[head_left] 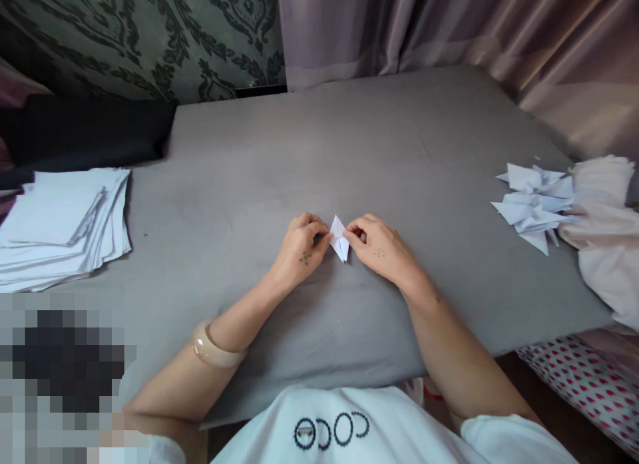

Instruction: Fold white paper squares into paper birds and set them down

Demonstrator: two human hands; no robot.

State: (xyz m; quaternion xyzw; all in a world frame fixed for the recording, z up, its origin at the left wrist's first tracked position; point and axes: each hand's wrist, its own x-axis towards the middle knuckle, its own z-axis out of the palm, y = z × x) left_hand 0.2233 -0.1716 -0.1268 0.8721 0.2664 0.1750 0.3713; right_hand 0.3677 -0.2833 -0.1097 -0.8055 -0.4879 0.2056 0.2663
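Between my two hands is a small folded white paper [339, 241], diamond-like, with a point at the top and a split point at the bottom. My left hand [305, 244] pinches its left edge between thumb and fingers. On the opposite edge, my right hand [377, 244] grips the paper in the same way. The folded paper is just over the grey cloth; whether it touches the cloth I cannot tell. Several finished-looking folded paper cranes [536, 201] lie in a cluster far to the right of my right hand.
A stack of white paper sheets [54, 211] lies at the left on the grey cloth-covered table [349, 144]. Behind it is a black cloth [90, 131]. Pale bunched fabric [604, 231] borders the right edge, and curtains [344, 31] hang at the back.
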